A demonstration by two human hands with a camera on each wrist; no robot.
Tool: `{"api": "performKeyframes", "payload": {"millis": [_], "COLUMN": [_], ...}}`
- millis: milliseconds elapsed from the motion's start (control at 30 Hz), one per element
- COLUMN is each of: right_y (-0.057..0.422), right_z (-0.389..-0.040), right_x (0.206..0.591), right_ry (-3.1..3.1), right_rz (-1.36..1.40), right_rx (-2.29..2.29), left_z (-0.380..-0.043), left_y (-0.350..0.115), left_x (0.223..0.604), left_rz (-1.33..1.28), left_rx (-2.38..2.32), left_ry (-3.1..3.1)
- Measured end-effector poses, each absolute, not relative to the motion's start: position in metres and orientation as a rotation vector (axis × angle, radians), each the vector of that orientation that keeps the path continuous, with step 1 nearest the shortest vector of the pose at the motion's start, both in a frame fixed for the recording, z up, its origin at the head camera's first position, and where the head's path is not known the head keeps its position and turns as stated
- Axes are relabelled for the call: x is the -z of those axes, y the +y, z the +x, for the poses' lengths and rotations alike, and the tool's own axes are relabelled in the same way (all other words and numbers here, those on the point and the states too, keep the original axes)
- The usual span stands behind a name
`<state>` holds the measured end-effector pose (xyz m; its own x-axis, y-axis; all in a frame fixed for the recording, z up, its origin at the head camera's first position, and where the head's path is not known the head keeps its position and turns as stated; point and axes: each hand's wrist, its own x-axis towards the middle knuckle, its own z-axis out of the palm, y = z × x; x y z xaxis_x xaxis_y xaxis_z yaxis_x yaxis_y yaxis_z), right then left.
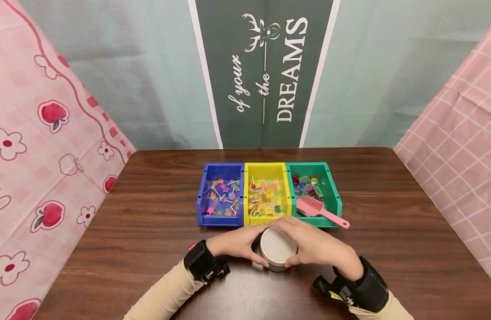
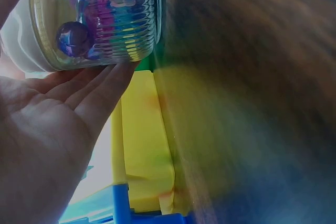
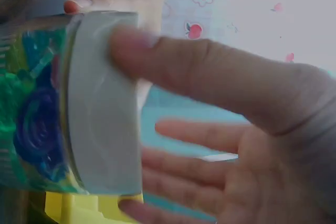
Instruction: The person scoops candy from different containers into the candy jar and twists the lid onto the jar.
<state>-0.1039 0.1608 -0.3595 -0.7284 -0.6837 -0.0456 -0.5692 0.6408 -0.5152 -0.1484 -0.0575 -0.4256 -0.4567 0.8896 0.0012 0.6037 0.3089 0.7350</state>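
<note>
A clear ribbed jar [image 2: 123,19] with a pale screw lid [image 1: 278,245] stands on the table just in front of the bins. Colourful translucent charms fill it, among them a purple ball [image 2: 73,39] near the lid. My left hand [image 1: 239,242] holds the jar from the left, its fingers along the glass. From the right, my right hand [image 1: 315,244] is round the lid, with the thumb at its near side and the fingers reaching behind. In the right wrist view that thumb [image 3: 173,61] is blurred against the lid's side.
Three joined bins stand behind the jar: blue [image 1: 221,221], yellow [image 1: 265,220] and green [image 1: 334,195], each with small colourful charms inside. A pink scoop [image 1: 311,206] lies across the green bin's front, its handle sticking out over the edge. The table [image 1: 149,200] is dark wood.
</note>
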Motion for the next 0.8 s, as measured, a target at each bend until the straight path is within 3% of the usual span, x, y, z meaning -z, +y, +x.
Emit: {"api": "performKeyframes", "payload": {"millis": [200,800], "right_y": [0.1539,0.1603], "right_z": [-0.1030,-0.1078], "right_x": [0.3649,0.3612], "right_ry": [2.763,2.549], "right_rz": [-0.866,-1.038], "right_rx": [0.628,0.679], "left_z": [-0.1475,-0.1490], "left_y": [-0.0573,-0.0574], "left_x": [0.4254,0.4276], "left_rz": [1.317,1.317], "left_rx": [-0.899,-0.994], "left_ry": [2.212,2.138]}}
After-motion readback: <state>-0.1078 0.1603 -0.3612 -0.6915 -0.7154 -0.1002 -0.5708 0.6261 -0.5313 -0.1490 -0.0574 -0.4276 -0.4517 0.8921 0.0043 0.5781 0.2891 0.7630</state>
